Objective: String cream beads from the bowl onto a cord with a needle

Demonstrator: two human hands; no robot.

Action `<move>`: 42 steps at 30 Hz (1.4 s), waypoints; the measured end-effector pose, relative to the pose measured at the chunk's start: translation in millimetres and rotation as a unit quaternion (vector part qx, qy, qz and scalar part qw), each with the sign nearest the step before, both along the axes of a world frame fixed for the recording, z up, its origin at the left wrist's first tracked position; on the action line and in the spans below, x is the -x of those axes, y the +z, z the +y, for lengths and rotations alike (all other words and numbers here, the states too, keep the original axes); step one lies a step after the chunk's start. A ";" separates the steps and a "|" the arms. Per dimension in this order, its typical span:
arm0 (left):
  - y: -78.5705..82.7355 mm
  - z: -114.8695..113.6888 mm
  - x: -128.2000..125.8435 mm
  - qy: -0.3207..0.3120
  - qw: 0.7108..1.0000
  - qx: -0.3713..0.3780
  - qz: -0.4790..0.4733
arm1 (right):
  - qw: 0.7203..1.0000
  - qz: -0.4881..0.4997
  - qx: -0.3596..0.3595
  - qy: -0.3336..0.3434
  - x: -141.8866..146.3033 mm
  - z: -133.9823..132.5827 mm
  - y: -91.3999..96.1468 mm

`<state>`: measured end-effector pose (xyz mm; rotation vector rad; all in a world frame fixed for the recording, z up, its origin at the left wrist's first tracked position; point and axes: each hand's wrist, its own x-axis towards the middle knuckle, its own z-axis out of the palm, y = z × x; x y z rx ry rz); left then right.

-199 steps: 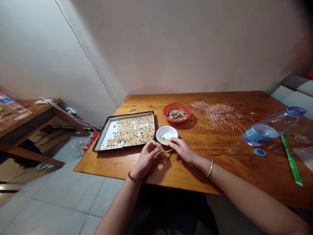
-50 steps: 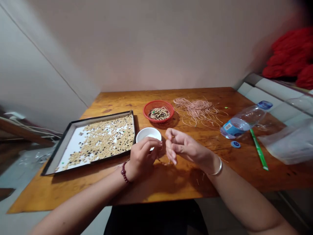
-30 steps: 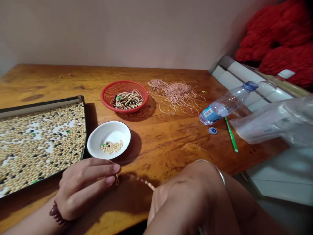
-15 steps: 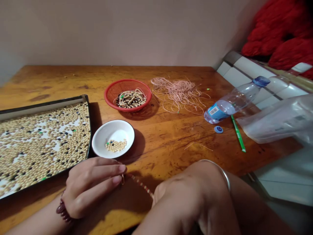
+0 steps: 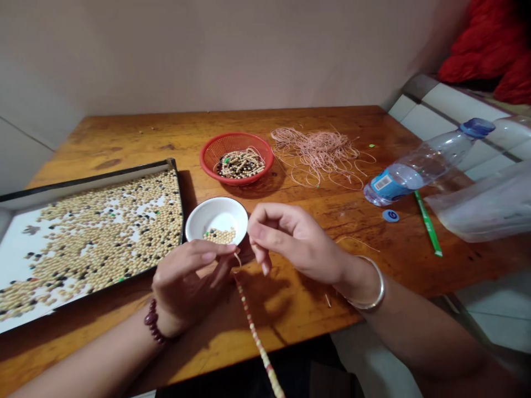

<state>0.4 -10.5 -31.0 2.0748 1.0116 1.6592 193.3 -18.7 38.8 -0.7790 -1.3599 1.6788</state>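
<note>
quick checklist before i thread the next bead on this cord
1. Beaded cord secure in left hand: cannot tell, its upper end curls by the fingertips with no clear pinch.
2. Bead ready in right hand: cannot tell, the bunched fingers would hide one.
3. Loose beads in the white bowl: ok, a small pile lies there.
4. Strand resting on the wooden table: not ok, its lower part runs over the edge.
5. Far end of the cord stopped: cannot tell, it is out of view.
</note>
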 end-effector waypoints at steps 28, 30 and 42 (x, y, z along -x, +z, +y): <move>0.3 1.1 -6.9 0.078 0.994 -0.006 0.079 | 0.989 0.035 0.108 -0.095 8.0 11.8 -30.6; -0.4 3.4 -6.7 0.081 0.993 -0.003 0.083 | 0.987 0.024 0.121 -0.105 8.7 14.4 -33.3; -0.9 10.3 -4.2 0.079 0.992 0.033 0.093 | 0.981 -0.068 0.096 -0.156 4.1 26.0 -40.6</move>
